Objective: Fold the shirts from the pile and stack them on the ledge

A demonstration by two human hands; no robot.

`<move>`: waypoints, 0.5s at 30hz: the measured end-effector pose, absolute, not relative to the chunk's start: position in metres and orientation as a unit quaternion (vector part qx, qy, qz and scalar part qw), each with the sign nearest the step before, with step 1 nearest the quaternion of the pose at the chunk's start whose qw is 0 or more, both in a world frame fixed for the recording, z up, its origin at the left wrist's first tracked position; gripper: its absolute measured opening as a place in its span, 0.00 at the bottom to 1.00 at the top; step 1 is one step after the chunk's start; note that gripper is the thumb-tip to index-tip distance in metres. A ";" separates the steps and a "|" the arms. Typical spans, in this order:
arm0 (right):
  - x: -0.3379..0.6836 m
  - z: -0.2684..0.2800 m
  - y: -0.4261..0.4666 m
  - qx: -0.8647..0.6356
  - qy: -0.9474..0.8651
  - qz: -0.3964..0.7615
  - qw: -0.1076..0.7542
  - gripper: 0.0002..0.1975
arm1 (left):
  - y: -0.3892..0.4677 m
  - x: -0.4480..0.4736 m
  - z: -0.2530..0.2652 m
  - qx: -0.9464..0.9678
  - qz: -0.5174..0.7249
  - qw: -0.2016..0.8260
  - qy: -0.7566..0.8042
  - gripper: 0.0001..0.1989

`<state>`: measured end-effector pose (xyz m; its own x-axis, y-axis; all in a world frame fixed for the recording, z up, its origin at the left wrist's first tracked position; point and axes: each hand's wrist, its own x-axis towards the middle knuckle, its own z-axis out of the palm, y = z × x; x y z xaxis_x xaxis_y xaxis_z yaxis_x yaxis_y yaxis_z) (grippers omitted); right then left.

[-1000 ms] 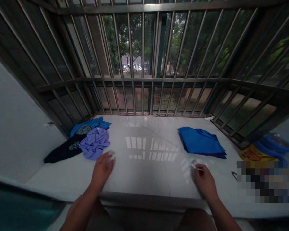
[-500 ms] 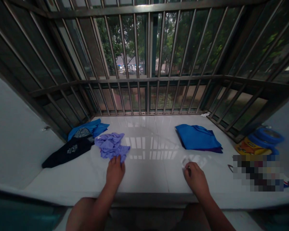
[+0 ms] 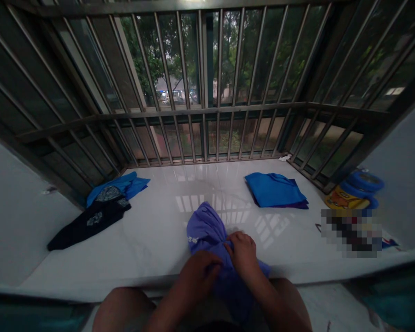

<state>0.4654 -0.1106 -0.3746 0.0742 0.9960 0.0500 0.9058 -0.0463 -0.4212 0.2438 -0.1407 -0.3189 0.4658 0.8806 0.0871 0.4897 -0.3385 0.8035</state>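
Observation:
A crumpled purple garment (image 3: 205, 223) with a small white print lies on the front of the white ledge, its lower end hanging over the edge above my lap. My left hand (image 3: 201, 272) is curled at its near left side, fingers bent against the cloth. On the garment's right part, my right hand (image 3: 242, 251) grips a bunched fold. Some fingertips of both hands are hidden. A neat stack of folded blue cloth (image 3: 275, 189), with dark purple cloth under it, rests to the right, touched by neither hand.
At the left lie a navy garment with a pale print (image 3: 86, 223) and a bright blue garment (image 3: 129, 183). A blue-and-yellow container (image 3: 349, 196) stands at the right, behind a blurred-out patch. Metal window bars (image 3: 204, 110) close off the back of the white ledge (image 3: 152, 249).
The purple garment has come from the left to the front middle, partly over the edge. My right hand has moved left onto it. My view has shifted slightly.

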 end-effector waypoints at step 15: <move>0.471 -0.280 -0.168 -0.414 -0.713 0.520 0.225 0.09 | -0.118 0.218 -0.294 0.803 0.154 0.446 0.364 0.47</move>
<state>0.4705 -0.1681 -0.2800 -0.5568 0.8233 -0.1101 0.3555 0.1165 -0.9274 0.2177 -0.1177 -0.2938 0.6871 0.7224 -0.0769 0.4471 -0.3371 0.8285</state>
